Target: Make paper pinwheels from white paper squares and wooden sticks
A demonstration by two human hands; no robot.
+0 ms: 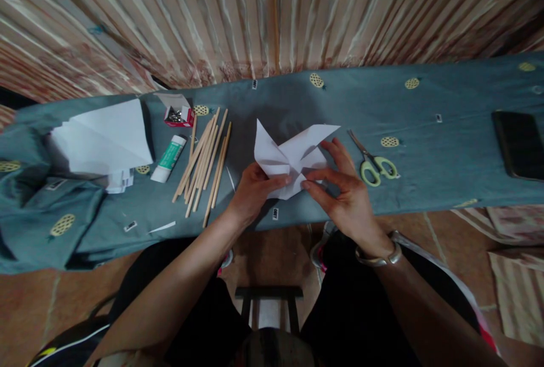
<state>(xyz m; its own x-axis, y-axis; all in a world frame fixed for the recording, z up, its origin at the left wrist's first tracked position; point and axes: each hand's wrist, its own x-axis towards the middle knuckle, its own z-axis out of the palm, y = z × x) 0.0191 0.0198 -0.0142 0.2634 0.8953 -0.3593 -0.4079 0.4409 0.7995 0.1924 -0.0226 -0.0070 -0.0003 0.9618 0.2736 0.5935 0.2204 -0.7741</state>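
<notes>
Between my hands is a white paper pinwheel (293,154), its blades folded in toward the middle and its tips pointing up and outward. My left hand (255,191) grips its lower left side, with the thumb pressed on the paper near the centre. My right hand (340,191) pinches a paper corner between thumb and forefinger at the lower right, its other fingers spread behind. A bracelet sits on my right wrist. Just right of that hand lie scissors (372,166) with pale green handles. Left of the pinwheel is a loose bundle of wooden sticks (206,166).
A glue stick (169,158), an open red box (179,115) of small metal pieces and a stack of white paper (106,137) lie to the left. A dark phone (519,145) rests at the far right. Thin paper scraps (162,227) lie on the blue-green cloth (442,169). A curtain hangs behind.
</notes>
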